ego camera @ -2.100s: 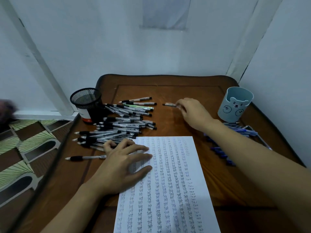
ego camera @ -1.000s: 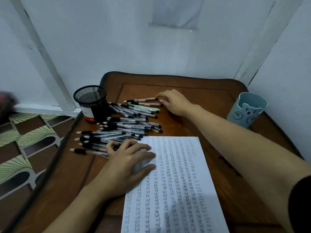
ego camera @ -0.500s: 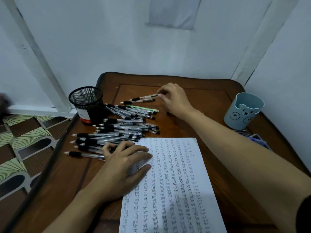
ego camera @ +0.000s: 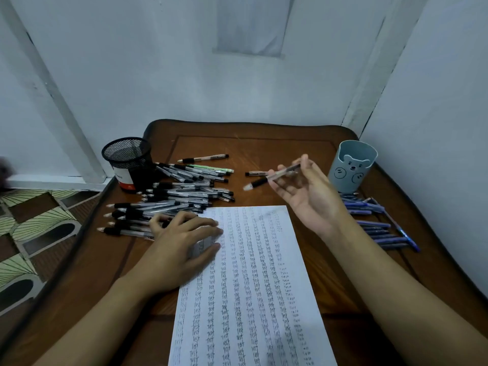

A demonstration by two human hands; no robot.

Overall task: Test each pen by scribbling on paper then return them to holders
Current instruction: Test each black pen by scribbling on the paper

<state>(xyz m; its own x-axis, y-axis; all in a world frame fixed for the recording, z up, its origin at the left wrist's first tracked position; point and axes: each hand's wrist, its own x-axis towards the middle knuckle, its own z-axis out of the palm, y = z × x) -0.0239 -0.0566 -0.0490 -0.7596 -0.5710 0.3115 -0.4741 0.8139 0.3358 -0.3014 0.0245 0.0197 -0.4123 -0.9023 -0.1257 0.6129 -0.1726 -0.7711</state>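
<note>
Pen point(ego camera: 274, 176), slim clear barrel and black grip, pinched by right hand point(ego camera: 309, 196) fingers point(ego camera: 284, 190), tip toward eight o'clock; left hand point(ego camera: 179, 244) flat on paper point(ego camera: 253, 286).

The light is dim and cool, bluish-grey on the walls point(ego camera: 158, 75) — its source seems to be overhead. Soft shadows sit under the left hand point(ego camera: 177, 249) on the paper point(ego camera: 253, 286). The pen point(ego camera: 260, 182) in the right hand point(ego camera: 309, 199) is smeared by motion. The post point(ego camera: 56, 101) and the table point(ego camera: 100, 260) bow near the edges — wide-angle bending. A dark blur point(ego camera: 2, 170) sits far left.
</note>
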